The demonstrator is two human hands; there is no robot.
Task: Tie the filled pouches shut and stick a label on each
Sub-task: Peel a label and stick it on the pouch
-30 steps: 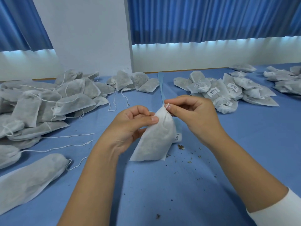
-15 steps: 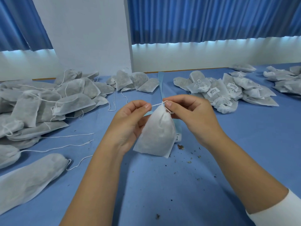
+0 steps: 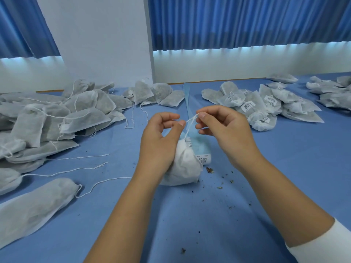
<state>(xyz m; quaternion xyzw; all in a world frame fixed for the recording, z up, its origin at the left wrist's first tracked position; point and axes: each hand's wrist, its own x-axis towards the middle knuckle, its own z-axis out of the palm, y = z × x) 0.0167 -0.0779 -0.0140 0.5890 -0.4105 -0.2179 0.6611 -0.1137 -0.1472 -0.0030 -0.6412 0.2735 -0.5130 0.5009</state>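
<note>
**Head view.** Centre: 1 filled white pouch (image 3: 183, 168) stands on the blue surface (image 3: 190, 230). Its neck is gathered and points up, and its left side is hidden behind the left hand (image 3: 159, 145). A white string (image 3: 190, 121) rises from the neck and is held between both hands. The left hand pinches the string between thumb and forefinger, with the other fingers curled. The right hand (image 3: 226, 133) pinches the string's upper end in the same way, just beside the left hand and above the pouch.

Behind the pouch, and partly hidden by it, lies a pale blue label strip (image 3: 204, 158) with a white barcode label at its near end. The strip runs away toward the far edge of the surface. Dark crumbs (image 3: 209, 169) are scattered just right of the pouch.

Left: a heap of untied pouches (image 3: 57, 118) with loose strings trailing. Far centre: a small group of pouches (image 3: 153, 93). Right: a pile of labelled pouches (image 3: 262, 105), well apart from the hands. A white sleeve (image 3: 322, 243) covers the right forearm. Blue curtains (image 3: 247, 21) hang behind.
</note>
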